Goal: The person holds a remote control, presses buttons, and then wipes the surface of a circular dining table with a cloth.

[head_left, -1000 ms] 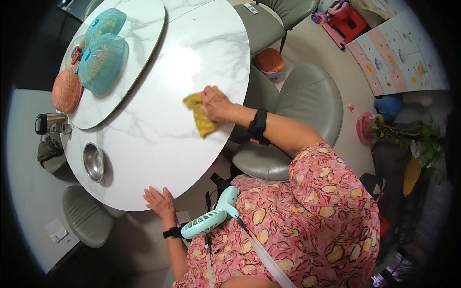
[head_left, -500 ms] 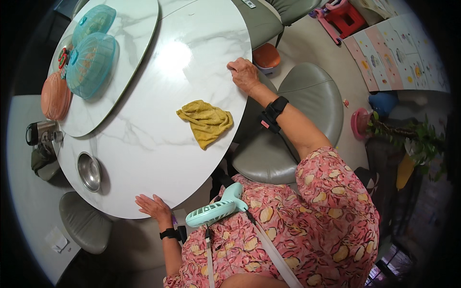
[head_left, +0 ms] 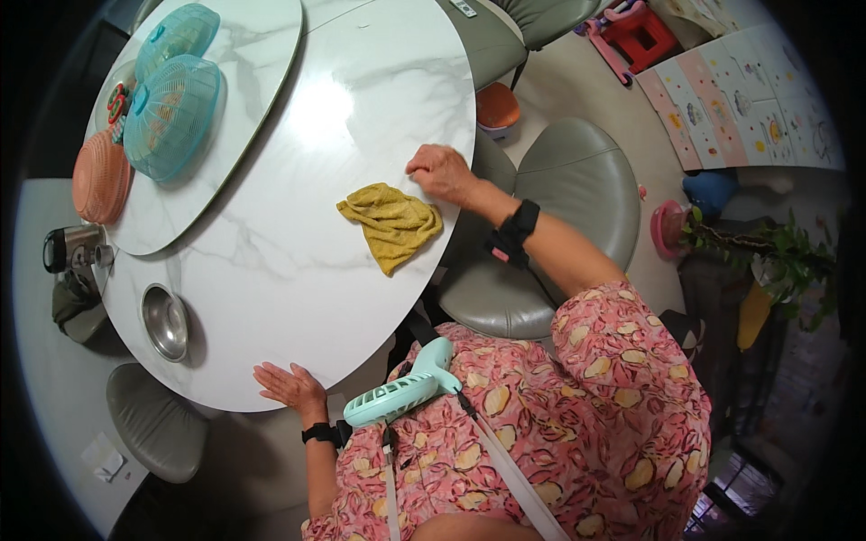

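Note:
A crumpled mustard-yellow cloth (head_left: pixel 394 227) lies on the white marble-patterned table (head_left: pixel 298 279), near its right edge. Just above and to the right of it is my right hand (head_left: pixel 441 173), its fingers curled closed over the tabletop. Whatever the fingers may hold is hidden. My left hand (head_left: pixel 293 388) rests flat at the table's near edge, fingers stretched out and holding nothing. Up and left from that hand, a steel bowl (head_left: pixel 166 323) sits near the rim.
A raised round top (head_left: pixel 244 99) carries blue mesh covers (head_left: pixel 171 117) and an orange basket-like cover (head_left: pixel 100 178). Grey chairs (head_left: pixel 577 198) stand close by on the right. A mint-green fan (head_left: pixel 406 388) hangs at my chest. Farther right is a potted plant (head_left: pixel 771 252).
My right hand has moved from the table's right edge inward and nearer, toward the cloth, still closed. My left hand stays at the near edge. The view has shifted slightly.

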Action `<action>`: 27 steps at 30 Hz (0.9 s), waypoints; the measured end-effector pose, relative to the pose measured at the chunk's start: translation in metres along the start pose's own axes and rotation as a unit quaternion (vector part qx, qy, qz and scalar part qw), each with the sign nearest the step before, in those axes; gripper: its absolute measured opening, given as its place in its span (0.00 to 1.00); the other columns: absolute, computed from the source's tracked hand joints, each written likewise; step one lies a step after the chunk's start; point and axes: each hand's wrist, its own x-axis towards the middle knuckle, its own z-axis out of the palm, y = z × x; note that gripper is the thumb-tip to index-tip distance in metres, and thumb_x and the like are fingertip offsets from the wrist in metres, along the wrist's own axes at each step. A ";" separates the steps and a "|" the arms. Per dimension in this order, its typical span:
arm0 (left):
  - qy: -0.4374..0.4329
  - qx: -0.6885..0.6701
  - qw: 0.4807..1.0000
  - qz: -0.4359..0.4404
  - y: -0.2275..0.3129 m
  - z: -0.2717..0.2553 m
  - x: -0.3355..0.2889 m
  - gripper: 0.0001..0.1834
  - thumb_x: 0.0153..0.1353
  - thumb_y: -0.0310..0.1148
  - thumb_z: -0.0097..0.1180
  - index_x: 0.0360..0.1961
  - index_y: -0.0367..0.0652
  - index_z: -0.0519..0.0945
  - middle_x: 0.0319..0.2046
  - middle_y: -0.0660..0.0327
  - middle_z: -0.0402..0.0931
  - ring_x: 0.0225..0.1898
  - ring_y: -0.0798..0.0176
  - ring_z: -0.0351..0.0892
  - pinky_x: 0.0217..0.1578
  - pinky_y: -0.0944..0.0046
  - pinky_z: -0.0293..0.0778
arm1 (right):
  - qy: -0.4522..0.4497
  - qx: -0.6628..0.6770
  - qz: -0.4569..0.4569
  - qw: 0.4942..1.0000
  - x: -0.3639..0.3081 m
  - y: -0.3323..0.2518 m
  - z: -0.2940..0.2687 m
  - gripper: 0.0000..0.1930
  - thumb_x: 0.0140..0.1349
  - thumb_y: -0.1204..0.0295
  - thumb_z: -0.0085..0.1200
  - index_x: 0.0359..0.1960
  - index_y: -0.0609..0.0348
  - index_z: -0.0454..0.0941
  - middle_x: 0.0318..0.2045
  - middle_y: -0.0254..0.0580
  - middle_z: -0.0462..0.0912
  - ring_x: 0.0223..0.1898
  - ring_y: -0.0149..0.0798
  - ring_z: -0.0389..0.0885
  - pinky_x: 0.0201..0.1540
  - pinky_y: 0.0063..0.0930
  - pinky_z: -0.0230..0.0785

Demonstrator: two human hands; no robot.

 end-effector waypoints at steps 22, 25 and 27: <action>-0.016 -0.015 1.000 0.018 0.038 -0.031 -0.012 0.37 0.59 0.38 0.40 0.63 0.28 0.42 0.65 0.38 0.36 0.67 0.41 0.31 0.61 0.37 0.26 | 0.056 -0.365 0.209 0.905 0.141 0.053 -0.004 0.37 0.58 0.46 0.34 0.63 0.60 0.53 0.65 0.53 0.47 0.65 0.57 0.38 0.61 0.56 0.27; -0.031 -0.012 0.999 0.000 0.044 -0.034 -0.022 0.38 0.58 0.38 0.40 0.63 0.27 0.42 0.65 0.38 0.36 0.67 0.40 0.31 0.61 0.37 0.26 | -0.075 -0.339 0.126 0.929 0.177 -0.010 0.032 0.37 0.57 0.46 0.35 0.62 0.59 0.55 0.65 0.50 0.49 0.66 0.54 0.39 0.63 0.51 0.29; -0.047 -0.014 0.999 0.011 0.053 -0.040 -0.014 0.38 0.58 0.38 0.40 0.63 0.27 0.42 0.65 0.38 0.36 0.67 0.40 0.31 0.61 0.37 0.26 | 0.000 -0.300 -0.012 0.954 0.174 -0.010 0.071 0.35 0.56 0.48 0.39 0.59 0.60 0.59 0.62 0.49 0.55 0.64 0.52 0.45 0.63 0.50 0.30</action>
